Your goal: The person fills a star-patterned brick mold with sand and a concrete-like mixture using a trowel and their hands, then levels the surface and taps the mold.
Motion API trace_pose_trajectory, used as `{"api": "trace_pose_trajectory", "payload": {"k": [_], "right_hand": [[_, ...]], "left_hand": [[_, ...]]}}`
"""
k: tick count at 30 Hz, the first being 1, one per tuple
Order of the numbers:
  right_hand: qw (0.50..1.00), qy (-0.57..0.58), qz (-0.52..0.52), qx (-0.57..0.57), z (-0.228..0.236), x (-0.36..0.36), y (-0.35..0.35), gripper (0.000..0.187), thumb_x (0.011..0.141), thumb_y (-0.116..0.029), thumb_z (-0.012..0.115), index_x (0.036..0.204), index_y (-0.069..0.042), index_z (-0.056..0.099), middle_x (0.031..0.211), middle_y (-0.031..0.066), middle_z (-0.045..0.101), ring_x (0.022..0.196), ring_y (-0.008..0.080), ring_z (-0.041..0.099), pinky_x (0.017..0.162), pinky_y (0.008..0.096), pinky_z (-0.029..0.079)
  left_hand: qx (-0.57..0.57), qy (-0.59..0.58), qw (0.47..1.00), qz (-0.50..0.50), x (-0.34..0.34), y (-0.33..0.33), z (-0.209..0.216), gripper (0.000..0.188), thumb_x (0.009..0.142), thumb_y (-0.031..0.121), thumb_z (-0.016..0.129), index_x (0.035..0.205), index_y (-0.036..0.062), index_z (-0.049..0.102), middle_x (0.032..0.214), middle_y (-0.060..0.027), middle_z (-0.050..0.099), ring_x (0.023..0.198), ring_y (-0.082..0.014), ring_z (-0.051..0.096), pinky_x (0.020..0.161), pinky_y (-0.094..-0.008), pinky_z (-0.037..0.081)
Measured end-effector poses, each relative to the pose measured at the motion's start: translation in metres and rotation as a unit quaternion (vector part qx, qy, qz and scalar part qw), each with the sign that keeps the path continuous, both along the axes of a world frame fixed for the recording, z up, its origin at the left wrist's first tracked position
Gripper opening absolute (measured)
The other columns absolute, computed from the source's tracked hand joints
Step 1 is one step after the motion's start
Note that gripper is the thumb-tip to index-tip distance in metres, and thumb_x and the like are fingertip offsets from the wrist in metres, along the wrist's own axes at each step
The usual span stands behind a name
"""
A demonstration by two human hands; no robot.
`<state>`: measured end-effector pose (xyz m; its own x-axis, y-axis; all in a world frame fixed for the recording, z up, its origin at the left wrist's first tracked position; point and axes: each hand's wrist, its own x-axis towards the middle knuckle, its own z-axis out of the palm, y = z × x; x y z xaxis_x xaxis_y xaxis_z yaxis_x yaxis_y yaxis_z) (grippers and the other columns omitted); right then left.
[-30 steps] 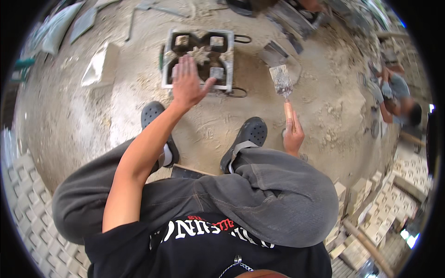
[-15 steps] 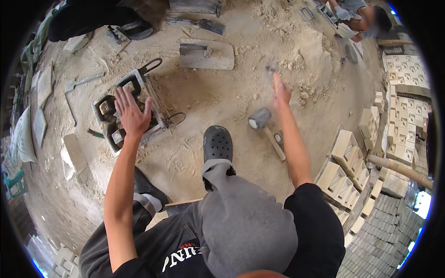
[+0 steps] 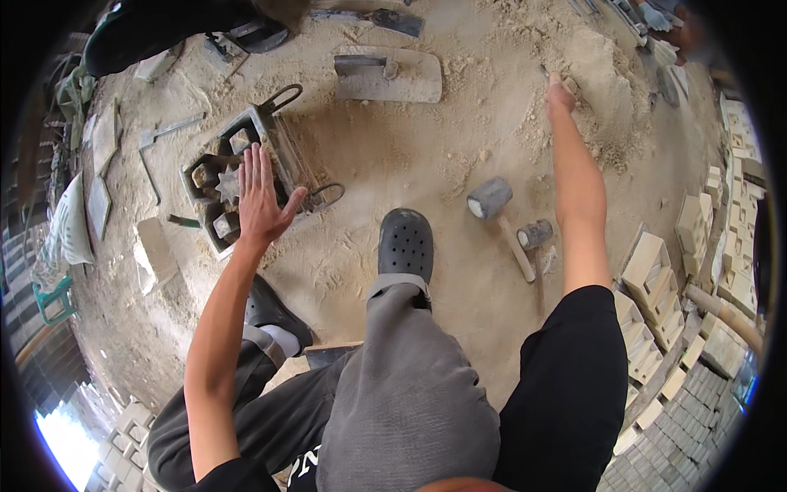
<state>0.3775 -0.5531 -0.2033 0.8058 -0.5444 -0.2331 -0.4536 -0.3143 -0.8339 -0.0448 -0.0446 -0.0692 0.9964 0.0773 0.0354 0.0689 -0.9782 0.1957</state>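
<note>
My left hand hovers over or rests on the right part of a metal mould, fingers stretched and thumb spread. Contact cannot be told. The mould has several dark angular cavities, blocky cores, a grey star-shaped piece and wire loop handles. My right hand reaches out to the edge of a heap of pale sand, closed on a short wooden-handled tool with a metal head. Most of that tool is hidden by the hand and sand. Nearer me lie a large mallet and a smaller mallet.
A flat metal plate with a grip lies on the sandy ground ahead. Pale moulded blocks stand in rows at right. At left are a pale broken block, flat slabs and a white sack. Another person's gloved hand shows far right.
My right hand has gone farther out, carrying the wooden-handled tool to the sand heap. My left hand stays spread at the mould. The view has shifted, and the smaller mallet now shows fully.
</note>
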Motion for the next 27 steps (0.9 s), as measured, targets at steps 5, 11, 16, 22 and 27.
{"api": "trace_pose_trajectory", "payload": {"k": [5, 11, 16, 22, 27], "right_hand": [[0.993, -0.009, 0.087, -0.074, 0.032, -0.069, 0.045, 0.062, 0.081, -0.051, 0.061, 0.118, 0.000, 0.064, 0.121, 0.0175, 0.063, 0.111, 0.0311, 0.059, 0.095, 0.0378, 0.044], [0.978, -0.096, 0.181, 0.048, 0.047, -0.164, 0.033, 0.041, 0.097, -0.028, 0.051, 0.130, -0.004, 0.057, 0.104, 0.0047, 0.066, 0.080, 0.0129, 0.059, 0.070, 0.0258, 0.048], [0.962, -0.035, 0.260, 0.071, 0.085, -0.259, 0.090, 0.040, 0.098, -0.027, 0.051, 0.132, -0.007, 0.056, 0.086, 0.0042, 0.065, 0.050, 0.0052, 0.042, 0.042, 0.0234, 0.034], [0.921, 0.035, 0.375, 0.105, 0.141, -0.351, 0.179, 0.040, 0.098, -0.024, 0.052, 0.135, -0.007, 0.053, 0.089, 0.0030, 0.065, 0.055, 0.0049, 0.044, 0.048, 0.0217, 0.037], [0.856, 0.037, 0.477, 0.196, 0.152, -0.391, 0.248, 0.040, 0.097, -0.020, 0.055, 0.133, -0.003, 0.053, 0.093, 0.0022, 0.064, 0.057, 0.0043, 0.045, 0.050, 0.0209, 0.038]], "left_hand": [[0.024, -0.001, 0.999, -0.030, -0.011, 0.006, 0.006, 0.092, 0.088, 0.056, 0.053, 0.147, -0.0047, 0.017, 0.154, -0.0247, 0.016, 0.145, -0.0370, 0.011, 0.117, -0.0464, 0.008], [0.012, 0.076, 0.969, -0.236, -0.017, 0.010, 0.012, 0.093, 0.088, 0.065, 0.044, 0.147, -0.0025, 0.019, 0.155, -0.0189, 0.019, 0.145, -0.0319, 0.013, 0.119, -0.0422, 0.008], [0.062, 0.071, 0.985, -0.146, -0.052, 0.054, 0.006, 0.094, 0.089, 0.069, 0.035, 0.149, -0.0017, 0.016, 0.156, -0.0186, 0.014, 0.146, -0.0310, 0.008, 0.119, -0.0412, 0.005], [-0.037, -0.066, 0.993, 0.093, -0.039, 0.098, -0.021, 0.089, 0.094, 0.060, 0.035, 0.147, -0.0079, 0.014, 0.155, -0.0243, 0.012, 0.146, -0.0339, 0.007, 0.118, -0.0423, 0.007], [-0.333, -0.195, 0.915, 0.122, 0.010, 0.115, -0.001, 0.067, 0.100, 0.050, 0.025, 0.133, -0.0023, 0.049, 0.133, -0.0290, 0.049, 0.133, -0.0364, 0.039, 0.113, -0.0409, 0.024]]}}
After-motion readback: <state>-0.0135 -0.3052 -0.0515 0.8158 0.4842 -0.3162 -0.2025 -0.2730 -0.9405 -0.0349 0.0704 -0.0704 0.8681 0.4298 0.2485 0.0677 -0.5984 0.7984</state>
